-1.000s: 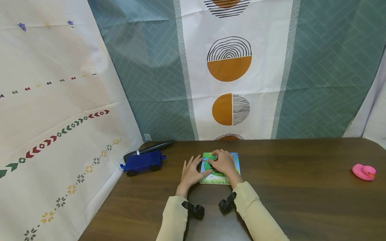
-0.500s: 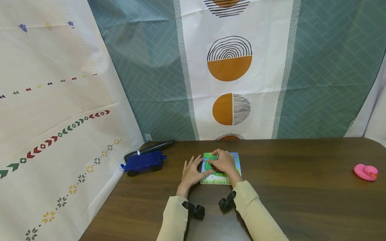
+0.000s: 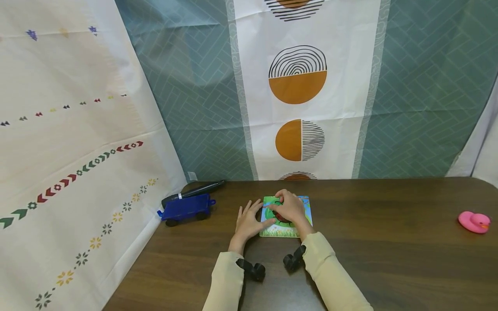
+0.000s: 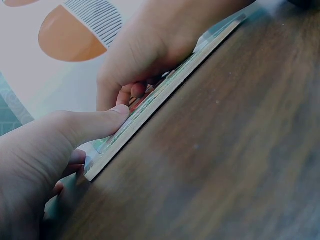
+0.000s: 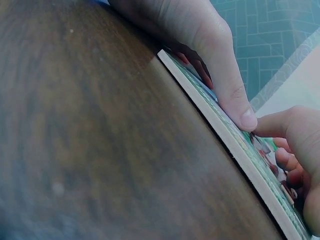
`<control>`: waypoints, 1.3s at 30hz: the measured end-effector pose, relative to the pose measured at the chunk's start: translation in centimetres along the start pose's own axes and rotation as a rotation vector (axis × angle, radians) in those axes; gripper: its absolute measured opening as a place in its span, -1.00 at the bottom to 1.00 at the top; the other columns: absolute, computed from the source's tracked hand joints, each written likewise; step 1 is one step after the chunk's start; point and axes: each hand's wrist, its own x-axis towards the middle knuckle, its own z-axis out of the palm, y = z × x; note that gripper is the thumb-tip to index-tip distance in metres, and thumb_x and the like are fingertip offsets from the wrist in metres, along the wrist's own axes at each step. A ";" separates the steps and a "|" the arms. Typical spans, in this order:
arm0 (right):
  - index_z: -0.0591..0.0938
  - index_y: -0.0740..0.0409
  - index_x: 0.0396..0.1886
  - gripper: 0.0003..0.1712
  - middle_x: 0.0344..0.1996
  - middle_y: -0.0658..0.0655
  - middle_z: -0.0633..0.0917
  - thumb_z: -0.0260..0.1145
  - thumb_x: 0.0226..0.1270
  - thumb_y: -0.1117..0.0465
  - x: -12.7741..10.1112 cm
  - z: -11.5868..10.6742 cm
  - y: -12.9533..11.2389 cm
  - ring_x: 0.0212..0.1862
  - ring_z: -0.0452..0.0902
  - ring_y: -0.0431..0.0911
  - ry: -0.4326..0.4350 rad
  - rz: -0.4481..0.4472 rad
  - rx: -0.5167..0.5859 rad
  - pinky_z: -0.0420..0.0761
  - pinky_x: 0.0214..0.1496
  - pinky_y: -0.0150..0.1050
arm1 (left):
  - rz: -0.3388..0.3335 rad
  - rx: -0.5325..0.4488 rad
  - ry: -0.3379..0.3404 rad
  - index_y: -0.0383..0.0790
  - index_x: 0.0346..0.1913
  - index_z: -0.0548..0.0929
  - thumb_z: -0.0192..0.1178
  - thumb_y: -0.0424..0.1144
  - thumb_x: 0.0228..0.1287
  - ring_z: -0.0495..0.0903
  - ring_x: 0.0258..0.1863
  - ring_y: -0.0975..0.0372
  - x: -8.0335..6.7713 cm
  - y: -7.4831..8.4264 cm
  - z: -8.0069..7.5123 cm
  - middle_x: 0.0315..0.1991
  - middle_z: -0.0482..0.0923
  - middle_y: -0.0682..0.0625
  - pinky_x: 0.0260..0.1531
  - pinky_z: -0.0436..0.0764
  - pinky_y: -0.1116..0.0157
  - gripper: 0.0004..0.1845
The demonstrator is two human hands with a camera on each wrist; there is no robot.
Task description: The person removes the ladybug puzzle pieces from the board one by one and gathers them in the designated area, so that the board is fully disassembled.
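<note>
Your left hand [image 3: 247, 223] lies flat pinning the puzzle board [image 3: 286, 230]; right hand [image 3: 289, 208] curled on a piece; board may skid on the table [image 3: 389, 242] if pressure slips.

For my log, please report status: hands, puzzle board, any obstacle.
Left hand steadies puzzle board edge. Right hand curled on its pieces. Nothing blocking.

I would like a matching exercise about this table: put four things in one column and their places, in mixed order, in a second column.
Things:
1. pink rubber duck
2. blue toy wagon
3. puzzle board
4. black marker

Places:
A. under both hands, table centre
B. far right of the table
C. behind the wagon, by the curtain
D. left of the hands, on wheels

Pairs: 1-B, 2-D, 3-A, 4-C
</note>
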 end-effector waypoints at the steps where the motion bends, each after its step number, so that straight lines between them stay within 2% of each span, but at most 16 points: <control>1: 0.56 0.06 0.00 -0.52 -0.21 0.08 0.58 0.42 0.19 -0.08 0.0 0.0 0.1 -0.15 0.49 -0.01 0.005 -0.004 0.003 0.45 0.03 0.02 | 0.001 0.000 0.000 -0.23 0.39 0.41 0.32 0.13 0.16 0.08 0.52 -0.15 0.0 0.0 0.0 0.46 0.29 -0.13 0.49 -0.12 -0.25 -0.19; 5: 0.54 0.04 0.03 -0.51 -0.06 0.11 0.62 0.41 0.19 -0.08 0.0 0.0 0.3 0.01 0.52 0.06 0.007 0.000 0.021 0.47 0.13 0.07 | 0.000 0.003 0.002 -0.24 0.39 0.41 0.33 0.14 0.15 0.09 0.52 -0.14 0.1 0.1 0.1 0.46 0.29 -0.13 0.49 -0.11 -0.26 -0.18; 8: 0.53 0.01 0.07 -0.51 0.00 0.09 0.65 0.39 0.22 -0.07 0.1 0.1 0.4 0.05 0.53 0.06 0.005 0.012 0.041 0.49 0.12 0.08 | -0.002 0.009 -0.003 -0.25 0.39 0.41 0.33 0.14 0.14 0.09 0.52 -0.14 0.1 0.1 0.1 0.46 0.29 -0.13 0.49 -0.11 -0.26 -0.18; 13: 0.53 -0.05 0.09 -0.58 -0.01 0.05 0.71 0.33 0.30 -0.05 0.1 -0.1 0.5 -0.08 0.60 0.00 0.014 0.038 0.117 0.55 -0.12 -0.07 | 0.006 0.019 -0.002 -0.26 0.38 0.42 0.33 0.12 0.14 0.11 0.51 -0.16 0.1 0.2 0.1 0.45 0.30 -0.14 0.48 -0.09 -0.27 -0.19; 17: 0.55 -0.07 0.05 -0.64 -0.02 0.04 0.72 0.31 0.32 -0.03 0.1 -0.4 0.4 -0.21 0.57 -0.08 0.026 0.040 0.159 0.46 -0.30 -0.24 | -0.001 0.017 -0.002 -0.24 0.38 0.41 0.33 0.12 0.14 0.11 0.52 -0.14 0.1 0.3 0.1 0.45 0.30 -0.13 0.49 -0.10 -0.25 -0.19; 20: 0.56 -0.07 0.03 -0.66 -0.03 0.04 0.72 0.31 0.33 -0.02 0.1 -0.5 0.5 -0.19 0.55 -0.09 0.034 0.042 0.178 0.42 -0.30 -0.27 | -0.006 0.018 -0.004 -0.24 0.39 0.41 0.32 0.13 0.15 0.10 0.52 -0.13 0.2 0.3 0.1 0.46 0.30 -0.12 0.50 -0.10 -0.24 -0.19; 25: 0.56 -0.06 0.11 -0.62 -0.02 0.05 0.72 0.31 0.33 0.01 0.1 -0.6 0.6 -0.11 0.57 -0.06 0.038 0.033 0.208 0.47 -0.25 -0.23 | 0.013 0.023 -0.001 -0.26 0.37 0.42 0.33 0.13 0.14 0.12 0.51 -0.16 0.2 0.4 0.1 0.45 0.30 -0.15 0.48 -0.08 -0.26 -0.19; 29: 0.58 -0.06 0.14 -0.62 -0.01 0.09 0.70 0.30 0.35 0.03 0.1 -0.5 0.8 -0.12 0.59 -0.04 0.027 0.018 0.205 0.48 -0.28 -0.23 | 0.023 0.024 0.001 -0.28 0.37 0.42 0.32 0.12 0.14 0.12 0.50 -0.17 0.1 0.2 0.1 0.45 0.30 -0.17 0.47 -0.07 -0.27 -0.19; 36: 0.59 -0.07 0.10 -0.66 -0.02 0.10 0.69 0.29 0.36 0.05 0.2 -0.3 0.8 -0.11 0.59 -0.03 0.015 0.005 0.201 0.52 -0.25 -0.18 | -0.005 0.005 -0.008 -0.20 0.37 0.44 0.21 0.08 0.28 0.08 0.53 -0.12 0.0 0.0 -0.1 0.47 0.27 -0.12 0.51 -0.15 -0.23 -0.32; 39: 0.59 -0.08 0.11 -0.66 -0.03 0.08 0.69 0.29 0.36 0.04 0.2 -0.3 0.7 -0.12 0.60 -0.03 0.009 0.010 0.212 0.53 -0.25 -0.17 | 0.005 -0.009 0.001 -0.23 0.36 0.45 0.18 0.05 0.31 0.09 0.52 -0.14 -0.2 -0.1 -0.1 0.46 0.28 -0.15 0.50 -0.14 -0.24 -0.36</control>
